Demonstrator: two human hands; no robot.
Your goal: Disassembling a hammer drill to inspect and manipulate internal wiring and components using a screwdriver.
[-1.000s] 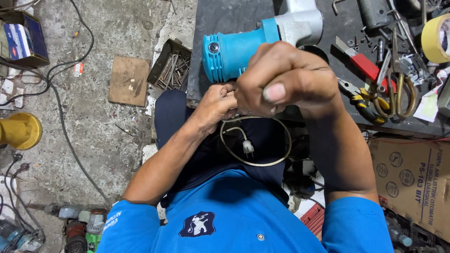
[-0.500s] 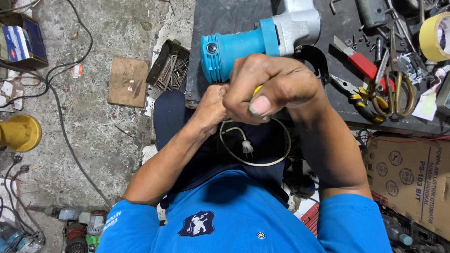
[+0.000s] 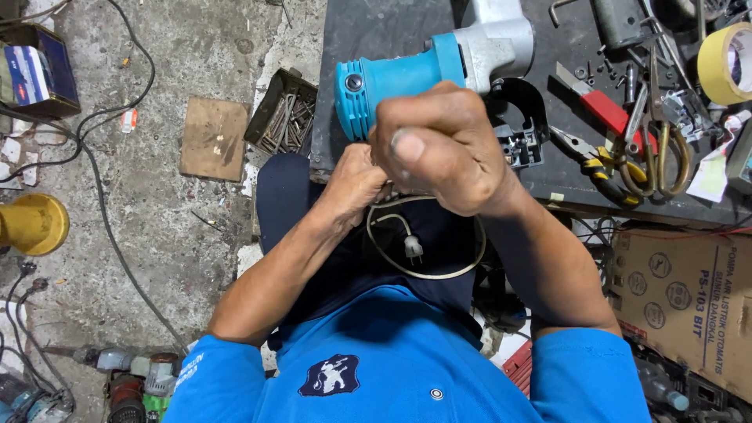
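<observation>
A power tool (image 3: 427,74) shows a smooth turquoise plastic body and matt grey cast-metal head on a dull, scuffed black bench top (image 3: 392,27). Its pale cord (image 3: 427,270) looks rubbery. Nearby: rusty metal nails (image 3: 282,121), rough wood board (image 3: 213,139), printed cardboard box (image 3: 689,305), cracked concrete floor (image 3: 157,219).

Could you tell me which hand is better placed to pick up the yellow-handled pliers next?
Probably the right. The right hand, a fist by the blue tool, is on the side where the pliers lie; the left hand is farther off, at the white cord.
</observation>
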